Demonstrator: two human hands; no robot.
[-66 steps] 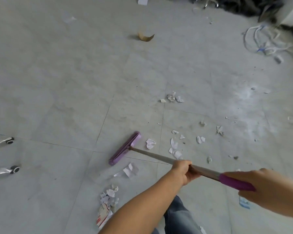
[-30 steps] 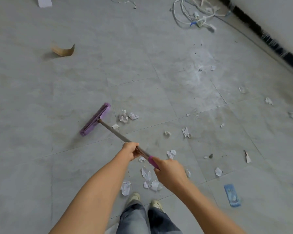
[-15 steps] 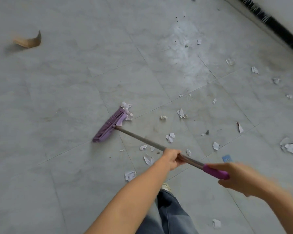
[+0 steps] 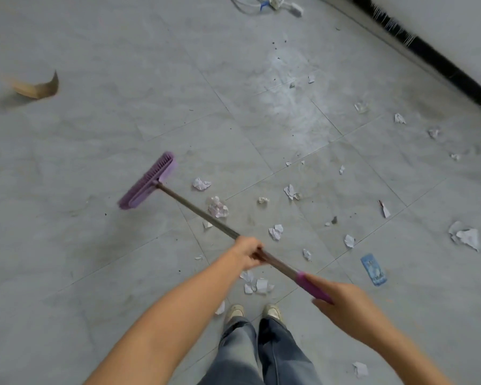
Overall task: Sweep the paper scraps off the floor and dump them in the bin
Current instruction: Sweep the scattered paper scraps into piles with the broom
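On the floor [image 4: 95, 245] ahead, our left hand [image 4: 246, 252] and right hand [image 4: 342, 301] clench the broom [image 4: 147, 182]; a hard stroke could scatter scraps [image 4: 217, 207].

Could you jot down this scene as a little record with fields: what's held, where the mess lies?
tool: purple-headed broom with metal shaft
left grip: curled round the metal shaft midway
right grip: holds the purple handle end
mess: crumpled white paper scraps, scattered mostly right of the broom head on grey floor tiles
other litter: flat blue card; curled brown cardboard strip
bin: not in view
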